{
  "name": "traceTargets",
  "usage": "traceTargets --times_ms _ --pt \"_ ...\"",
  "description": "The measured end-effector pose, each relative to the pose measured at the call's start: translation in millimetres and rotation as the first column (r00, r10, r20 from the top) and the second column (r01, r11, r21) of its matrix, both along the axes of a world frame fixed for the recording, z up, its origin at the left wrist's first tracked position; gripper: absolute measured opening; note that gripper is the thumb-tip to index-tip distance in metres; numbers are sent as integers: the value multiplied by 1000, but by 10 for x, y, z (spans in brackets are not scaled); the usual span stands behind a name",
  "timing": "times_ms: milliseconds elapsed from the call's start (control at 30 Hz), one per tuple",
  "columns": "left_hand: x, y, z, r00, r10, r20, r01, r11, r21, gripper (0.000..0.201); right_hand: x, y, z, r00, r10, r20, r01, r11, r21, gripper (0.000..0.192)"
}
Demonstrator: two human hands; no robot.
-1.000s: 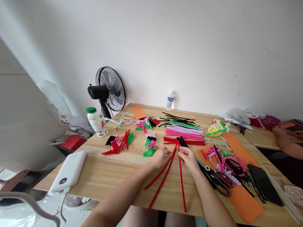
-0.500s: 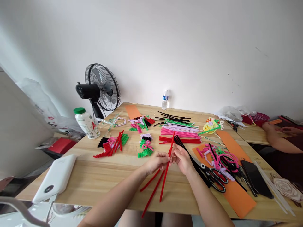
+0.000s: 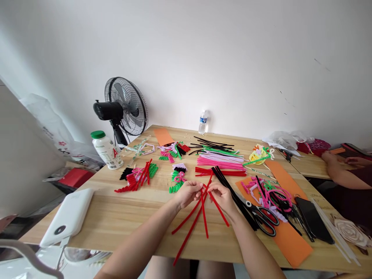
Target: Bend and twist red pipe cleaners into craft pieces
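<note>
Several red pipe cleaners (image 3: 190,233) cross one another between my two hands, their loose ends fanning down toward the table's front edge. My left hand (image 3: 189,193) pinches them near the crossing. My right hand (image 3: 221,196) is closed on a red pipe cleaner (image 3: 220,211) that slants down to the right. The fingertips nearly meet, and the exact joint is partly hidden. Beyond them lie rows of red pipe cleaners (image 3: 235,173), pink pipe cleaners (image 3: 222,163) and green pipe cleaners (image 3: 217,151). A bundle of black pipe cleaners (image 3: 229,188) lies beside my right hand.
Black-handled scissors (image 3: 263,217) lie on orange paper (image 3: 293,244) at right, near a black phone (image 3: 315,219). Coiled pipe-cleaner pieces (image 3: 178,178) sit at left. A white bottle (image 3: 107,150), a fan (image 3: 124,106) and a white power bank (image 3: 68,217) stand further left. Another person's arm (image 3: 345,172) rests at far right.
The red pipe cleaner that stood upright between my hands is now bent, with ends pointing down on both sides. My hands have drawn slightly closer to me.
</note>
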State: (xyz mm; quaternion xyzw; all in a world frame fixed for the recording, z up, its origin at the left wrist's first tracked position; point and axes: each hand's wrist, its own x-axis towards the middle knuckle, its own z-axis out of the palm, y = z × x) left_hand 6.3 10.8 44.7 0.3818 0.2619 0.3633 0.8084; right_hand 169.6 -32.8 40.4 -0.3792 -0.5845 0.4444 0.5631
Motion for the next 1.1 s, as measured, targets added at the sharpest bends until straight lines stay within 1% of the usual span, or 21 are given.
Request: traceTargets --times_ms 67,133,267,400,467,567,633,800,1000,1100 --pt "-27 36 2 1000 17 -26 -16 999 43 29 -8 -1 12 996 58 -74 -64 993 -94 13" --pt "-42 49 10 998 37 -43 -34 997 67 30 -19 -9 27 983 100 -153 -131 971 -202 17" --pt "-44 33 22 998 55 -34 -53 997 51 31 -55 -22 38 965 59 -255 -146 930 -338 20" --pt "-46 55 -9 998 66 1 -66 997 29 26 -92 -10 8 957 22 -289 -152 887 -436 27" --pt "-50 83 -38 996 91 22 -91 996 21 24 -103 -6 -11 958 37 -284 -172 866 -469 28" --pt "-51 114 -66 994 109 4 -109 994 21 24 -112 -17 -20 958 80 -276 -220 821 -526 25" --pt "-52 120 -62 992 124 -11 -124 992 33 25 -119 -29 -14 953 86 -291 -240 803 -546 26" --pt "-67 112 -10 991 135 -3 -135 990 37 28 -147 -48 -7 930 97 -354 -288 792 -539 30" --pt "-73 124 3 984 177 -30 -177 984 -14 27 -163 -46 -41 910 43 -413 -290 779 -556 29" --pt "-83 137 14 980 192 -61 -193 981 -18 24 -163 -45 -36 904 31 -427 -296 766 -570 28"
